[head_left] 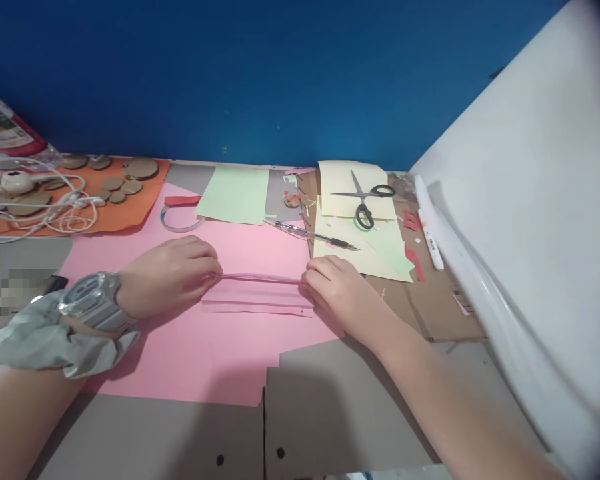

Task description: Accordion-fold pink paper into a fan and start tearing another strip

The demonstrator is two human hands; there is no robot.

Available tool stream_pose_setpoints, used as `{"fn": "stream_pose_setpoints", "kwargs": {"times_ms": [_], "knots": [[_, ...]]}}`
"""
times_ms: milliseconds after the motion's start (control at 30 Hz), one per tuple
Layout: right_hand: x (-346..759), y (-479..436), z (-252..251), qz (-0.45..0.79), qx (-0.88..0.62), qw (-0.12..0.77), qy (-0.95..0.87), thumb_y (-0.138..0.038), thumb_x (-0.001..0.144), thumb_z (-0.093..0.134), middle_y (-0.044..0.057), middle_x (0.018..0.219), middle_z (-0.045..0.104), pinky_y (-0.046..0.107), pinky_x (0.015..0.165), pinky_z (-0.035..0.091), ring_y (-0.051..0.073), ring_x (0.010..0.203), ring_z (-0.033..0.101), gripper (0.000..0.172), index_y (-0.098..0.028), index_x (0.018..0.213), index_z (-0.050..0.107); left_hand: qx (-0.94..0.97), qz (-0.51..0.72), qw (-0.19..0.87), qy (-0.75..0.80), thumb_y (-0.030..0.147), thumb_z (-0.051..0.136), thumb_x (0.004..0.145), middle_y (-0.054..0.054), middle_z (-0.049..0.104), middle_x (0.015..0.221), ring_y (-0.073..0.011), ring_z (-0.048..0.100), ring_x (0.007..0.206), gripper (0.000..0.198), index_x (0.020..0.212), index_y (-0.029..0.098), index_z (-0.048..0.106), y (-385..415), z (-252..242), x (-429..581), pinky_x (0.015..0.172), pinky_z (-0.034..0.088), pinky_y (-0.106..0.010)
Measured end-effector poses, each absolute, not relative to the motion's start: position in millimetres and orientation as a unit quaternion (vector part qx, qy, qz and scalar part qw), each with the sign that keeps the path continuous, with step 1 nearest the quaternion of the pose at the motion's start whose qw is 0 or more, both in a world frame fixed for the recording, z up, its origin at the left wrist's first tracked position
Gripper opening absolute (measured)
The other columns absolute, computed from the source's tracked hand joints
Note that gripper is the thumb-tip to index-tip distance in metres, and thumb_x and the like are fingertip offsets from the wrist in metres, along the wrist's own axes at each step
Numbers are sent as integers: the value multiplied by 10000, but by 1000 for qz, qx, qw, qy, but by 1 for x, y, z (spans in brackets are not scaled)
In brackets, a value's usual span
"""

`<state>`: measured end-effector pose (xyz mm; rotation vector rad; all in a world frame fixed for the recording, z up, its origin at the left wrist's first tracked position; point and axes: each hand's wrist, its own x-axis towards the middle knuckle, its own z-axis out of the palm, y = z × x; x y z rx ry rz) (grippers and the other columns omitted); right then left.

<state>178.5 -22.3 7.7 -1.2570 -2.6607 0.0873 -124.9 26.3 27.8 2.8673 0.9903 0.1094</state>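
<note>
A narrow pleated strip of pink paper (pixel 257 295) stretches between my two hands, several folds gathered along its far edge. My left hand (pixel 180 270) pinches the strip's left end, and its wrist wears a watch (pixel 91 297) and a grey-green scrunchie (pixel 35 337). At the right end, my right hand (pixel 333 280) is closed on the same folds. Under both hands lies a large pink sheet (pixel 180 360). Just beyond them a pen (pixel 317 235) rests aslant, its tip toward the right.
Open scissors (pixel 364 195) lie on cream paper (pixel 340 175) over brown cardboard (pixel 415 310). A light green sheet (pixel 235 193) sits at the back. To the left, white earphones (pixel 70 200) and cardboard discs (pixel 140 168) cover orange paper (pixel 147 207), near a bottle (pixel 10 127). A white marker (pixel 430 240) lies right.
</note>
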Motion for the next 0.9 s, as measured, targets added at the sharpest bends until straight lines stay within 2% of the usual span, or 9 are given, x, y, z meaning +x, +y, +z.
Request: {"fn": "stream_pose_setpoints", "kwargs": {"times_ms": [167, 300, 500, 600, 667, 767, 900], "knots": [[177, -25, 14, 16, -423, 62, -904, -84, 837, 473, 50, 852, 523, 301, 696, 350, 165, 742, 429, 134, -177, 745, 502, 941, 21, 33, 336, 221, 414, 878, -38, 622, 889, -185, 546, 822, 234, 802, 209, 636, 20, 34, -120, 760, 417, -333], [175, -30, 19, 12, -426, 29, -904, -37, 769, 497, 41, 882, 521, 284, 662, 347, 157, 722, 428, 152, -188, 759, 504, 940, -3, 43, 337, 283, 394, 906, -29, 612, 940, -175, 541, 861, 250, 849, 213, 628, 17, 36, -119, 779, 413, -318], [175, -37, 29, 26, -434, 10, -900, 9, 737, 507, 47, 931, 541, 281, 672, 359, 172, 796, 470, 216, -192, 812, 530, 931, -17, 74, 358, 279, 444, 871, -12, 594, 1033, -188, 526, 932, 198, 927, 265, 634, 14, 42, -126, 820, 386, -326], [174, -38, 28, 44, -441, 23, -896, 2, 748, 521, 46, 926, 547, 282, 669, 364, 173, 799, 476, 199, -189, 802, 529, 926, 2, 113, 360, 353, 455, 873, -28, 594, 1003, -194, 529, 907, 208, 898, 246, 632, 15, 40, -123, 826, 388, -339], [172, -36, 24, 60, -456, 50, -887, -65, 811, 513, 45, 881, 548, 293, 671, 371, 172, 776, 474, 130, -188, 770, 515, 919, 25, 130, 370, 355, 424, 892, -45, 595, 952, -195, 532, 876, 250, 836, 214, 623, 17, 35, -120, 807, 397, -343], [171, -33, 18, 109, -483, 110, -862, -168, 894, 469, 41, 831, 552, 308, 692, 389, 176, 777, 481, 138, -191, 761, 496, 906, 54, 156, 390, 340, 415, 892, -55, 589, 897, -197, 535, 854, 258, 786, 187, 594, 18, 29, -115, 795, 410, -348], [171, -30, 17, 202, -523, 157, -813, -220, 902, 493, 39, 886, 571, 310, 734, 416, 180, 849, 504, 67, -199, 842, 515, 868, 58, 236, 433, 373, 447, 867, -37, 602, 927, -183, 552, 855, 215, 882, 196, 568, 19, 28, -117, 790, 440, -325]]}}
